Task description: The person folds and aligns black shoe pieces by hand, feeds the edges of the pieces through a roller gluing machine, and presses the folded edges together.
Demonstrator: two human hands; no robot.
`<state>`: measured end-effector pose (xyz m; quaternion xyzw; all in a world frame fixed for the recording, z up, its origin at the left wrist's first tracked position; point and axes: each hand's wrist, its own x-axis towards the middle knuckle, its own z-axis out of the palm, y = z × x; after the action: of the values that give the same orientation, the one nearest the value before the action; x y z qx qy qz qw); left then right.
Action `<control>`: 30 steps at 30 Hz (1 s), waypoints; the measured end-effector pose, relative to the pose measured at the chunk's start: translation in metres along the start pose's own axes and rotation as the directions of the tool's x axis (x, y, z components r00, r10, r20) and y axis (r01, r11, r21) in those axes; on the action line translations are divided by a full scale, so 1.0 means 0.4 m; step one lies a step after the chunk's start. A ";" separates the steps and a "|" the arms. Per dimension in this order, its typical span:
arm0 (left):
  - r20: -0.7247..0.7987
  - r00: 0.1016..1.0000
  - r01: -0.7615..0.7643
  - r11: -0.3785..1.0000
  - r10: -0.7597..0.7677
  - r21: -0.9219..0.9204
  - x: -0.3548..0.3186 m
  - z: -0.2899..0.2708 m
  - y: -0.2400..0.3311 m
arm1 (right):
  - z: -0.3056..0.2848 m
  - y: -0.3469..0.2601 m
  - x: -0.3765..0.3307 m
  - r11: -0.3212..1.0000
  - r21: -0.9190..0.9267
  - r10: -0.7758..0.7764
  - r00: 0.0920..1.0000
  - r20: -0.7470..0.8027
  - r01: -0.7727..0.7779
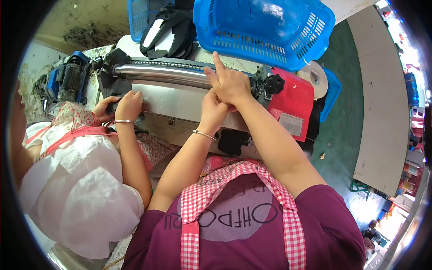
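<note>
My left hand [213, 109], with a bangle at the wrist, is closed up against the palm side of my right hand. Its fingertips are partly hidden there, and what they hold, if anything, cannot be made out. My right hand [233, 85] has its index finger stretched toward the blue basket [292, 60] and its thumb apart, with nothing visible in it. Both hands are above the metal plate [168, 100] of a roller machine, in front of its shiny steel roller [166, 74]. A black knob [274, 84] sits at the machine's right end.
At the left, a co-worker's hands [129, 106] are at the plate's edge with a dark piece. Black and white pieces [167, 36] are stacked behind the roller. A blue motor [67, 81] stands far left; a red panel [292, 101] and a tape roll [313, 78] are right.
</note>
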<state>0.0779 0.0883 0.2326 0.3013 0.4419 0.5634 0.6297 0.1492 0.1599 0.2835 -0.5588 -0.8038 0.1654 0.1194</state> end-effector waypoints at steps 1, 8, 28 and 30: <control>-0.001 1.000 -0.009 1.000 0.009 -0.002 0.004 0.001 -0.003 | -0.006 0.006 0.002 1.000 -0.004 -0.007 1.000 -0.004 0.007; -0.013 1.000 0.023 0.983 -0.021 0.181 0.019 -0.001 -0.003 | -0.010 0.014 0.027 0.984 0.079 0.150 0.978 0.143 -0.162; -0.070 0.984 -0.151 0.975 0.164 0.165 -0.291 -0.201 0.099 | 0.016 -0.132 -0.197 0.825 0.286 -0.464 0.873 -0.149 0.487; -0.142 0.981 -0.128 0.991 0.133 0.044 -0.274 -0.205 0.106 | 0.068 -0.162 -0.062 0.832 0.023 -0.487 0.749 -0.449 0.555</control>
<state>-0.0115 -0.0206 0.2585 0.2988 0.4756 0.6161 0.5523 0.0920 0.1123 0.2842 -0.3227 -0.8665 0.0616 0.3758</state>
